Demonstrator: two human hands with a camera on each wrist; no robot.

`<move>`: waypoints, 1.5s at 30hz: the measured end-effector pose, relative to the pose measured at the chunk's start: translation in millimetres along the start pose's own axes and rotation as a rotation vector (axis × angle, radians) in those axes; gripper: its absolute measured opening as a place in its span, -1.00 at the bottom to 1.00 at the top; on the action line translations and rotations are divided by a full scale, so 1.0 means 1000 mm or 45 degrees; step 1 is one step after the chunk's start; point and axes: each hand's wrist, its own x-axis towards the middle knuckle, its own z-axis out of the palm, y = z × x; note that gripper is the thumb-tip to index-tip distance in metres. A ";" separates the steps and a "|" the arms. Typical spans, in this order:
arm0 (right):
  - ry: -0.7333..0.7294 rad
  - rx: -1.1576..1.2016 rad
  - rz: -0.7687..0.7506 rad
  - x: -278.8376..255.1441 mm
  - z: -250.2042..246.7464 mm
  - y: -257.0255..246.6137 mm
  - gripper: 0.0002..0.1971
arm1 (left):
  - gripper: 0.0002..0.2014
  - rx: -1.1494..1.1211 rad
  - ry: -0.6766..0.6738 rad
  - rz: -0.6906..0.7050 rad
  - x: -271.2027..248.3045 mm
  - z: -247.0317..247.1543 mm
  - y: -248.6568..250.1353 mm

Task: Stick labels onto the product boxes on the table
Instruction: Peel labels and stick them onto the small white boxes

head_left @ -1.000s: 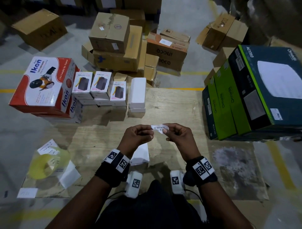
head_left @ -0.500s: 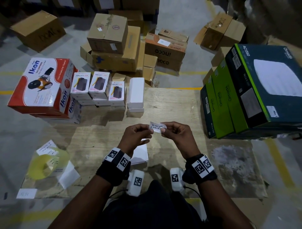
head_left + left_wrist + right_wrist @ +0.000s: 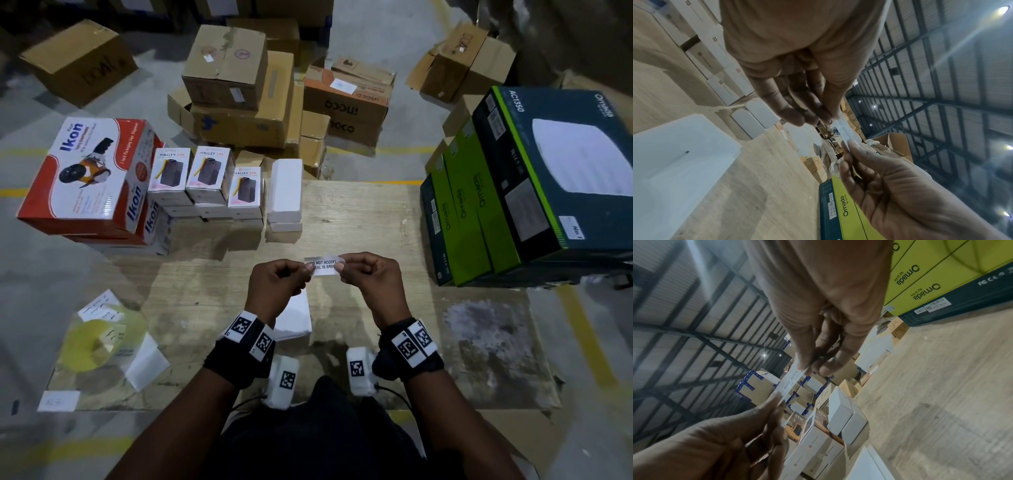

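Note:
A small white label [image 3: 323, 266] printed "DO NOT ACCEPT" is stretched between both hands above the middle of the wooden table [image 3: 359, 219]. My left hand [image 3: 307, 270] pinches its left end and my right hand [image 3: 341, 269] pinches its right end. The left wrist view shows the label [image 3: 844, 134] edge-on between my left hand [image 3: 818, 118] and right hand [image 3: 851, 146]. The right wrist view shows the same label [image 3: 789, 382] between my right hand [image 3: 809, 368] and left hand [image 3: 777, 400]. Small Halley boxes [image 3: 205, 174] and plain white boxes [image 3: 286, 190] stand at the far left.
A red and white Ikon box [image 3: 85, 174] is stacked at the far left. Green Omada boxes [image 3: 472, 212] fill the right side. A flat white box [image 3: 294, 318] lies under my left wrist. A yellow tape roll [image 3: 89, 346] and paper slips sit near left. Cardboard cartons [image 3: 239, 92] cover the floor beyond.
The label is pulled out flatter between the hands and more of its print shows. The hands have stayed at about the same spot.

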 end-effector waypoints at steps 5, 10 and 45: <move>-0.054 -0.020 0.144 0.009 0.010 0.021 -0.90 | -0.90 0.105 0.039 -0.070 0.010 -0.012 -0.021; -0.046 -0.108 0.372 0.017 0.020 0.075 -0.95 | -0.80 0.400 0.071 -0.184 0.016 -0.018 -0.066; 0.025 -0.047 0.632 0.036 0.038 0.143 -0.88 | -0.81 0.978 0.138 -0.230 0.057 -0.016 -0.124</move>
